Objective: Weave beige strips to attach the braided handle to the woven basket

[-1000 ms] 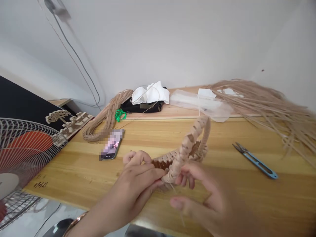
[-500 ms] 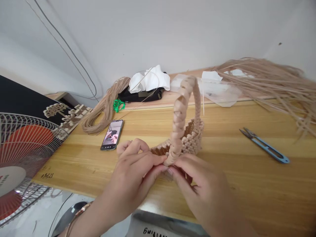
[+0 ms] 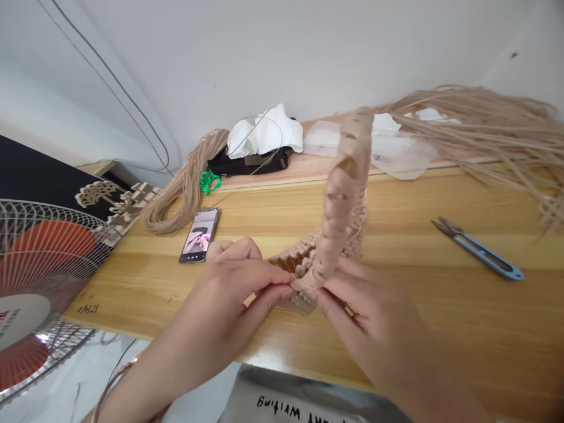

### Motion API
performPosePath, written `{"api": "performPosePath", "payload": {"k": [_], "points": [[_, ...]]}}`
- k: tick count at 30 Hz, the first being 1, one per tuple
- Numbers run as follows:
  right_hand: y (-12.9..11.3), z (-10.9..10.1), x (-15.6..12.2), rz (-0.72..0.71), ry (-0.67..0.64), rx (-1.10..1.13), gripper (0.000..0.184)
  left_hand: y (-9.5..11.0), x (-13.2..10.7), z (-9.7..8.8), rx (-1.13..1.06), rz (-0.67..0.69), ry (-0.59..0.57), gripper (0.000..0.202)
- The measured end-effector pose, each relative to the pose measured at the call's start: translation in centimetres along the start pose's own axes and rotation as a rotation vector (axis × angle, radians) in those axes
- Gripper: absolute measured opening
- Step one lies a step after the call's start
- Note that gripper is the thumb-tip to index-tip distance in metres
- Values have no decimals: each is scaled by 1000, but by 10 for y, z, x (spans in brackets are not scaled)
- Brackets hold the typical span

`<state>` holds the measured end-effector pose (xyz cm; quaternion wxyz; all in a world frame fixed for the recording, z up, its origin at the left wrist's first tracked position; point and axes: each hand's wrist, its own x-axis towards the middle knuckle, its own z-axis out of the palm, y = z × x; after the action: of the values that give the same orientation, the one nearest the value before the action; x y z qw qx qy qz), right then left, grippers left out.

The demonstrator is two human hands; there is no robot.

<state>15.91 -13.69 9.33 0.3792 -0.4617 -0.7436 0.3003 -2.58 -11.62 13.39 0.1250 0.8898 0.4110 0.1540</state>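
Basket handle base (image 3: pixel 319 267) pinched between left hand (image 3: pixel 220 299) and right hand (image 3: pixel 379 323)

On the wooden bench (image 3: pixel 440 329): woven basket (image 3: pixel 346 194) at centre, phone (image 3: pixel 199 235) to its left, thread snips (image 3: pixel 478 249) to its right. Behind, on a raised board (image 3: pixel 317 170): bundle of strands (image 3: pixel 185 194) at left, trailing down onto the bench; black bag (image 3: pixel 247 161) beside it, under white cloth (image 3: pixel 264 132); plastic sheet (image 3: pixel 396 153) next; loose strands (image 3: pixel 476 117) at far right. Beyond the bench's left edge: electric fan (image 3: pixel 44 276).
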Motion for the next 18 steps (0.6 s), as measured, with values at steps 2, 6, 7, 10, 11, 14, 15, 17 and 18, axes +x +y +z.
{"api": "performPosePath", "payload": {"k": [2,6,7,10,11,14,15,17,18], "points": [[0,0,0,-49,32,-63,22,-1,-1,1,15,16,15,10],[-5,3,-1,-105,83,-204,13,-1,0,1,31,38,33,9],[-6,3,-1,-92,88,-220,10,0,0,1,36,38,36,8],[-5,6,0,-88,92,-176,9,1,1,2,18,47,55,10],[-4,6,1,-104,79,-140,12,1,1,2,12,49,60,13],[-1,5,2,-129,44,-43,14,2,-1,3,44,52,69,16],[0,4,2,-118,40,-20,13,3,-2,3,68,47,72,15],[0,3,2,-96,42,26,16,4,-4,4,94,35,75,15],[0,2,2,-95,44,46,17,5,-5,4,93,28,75,15]]}}
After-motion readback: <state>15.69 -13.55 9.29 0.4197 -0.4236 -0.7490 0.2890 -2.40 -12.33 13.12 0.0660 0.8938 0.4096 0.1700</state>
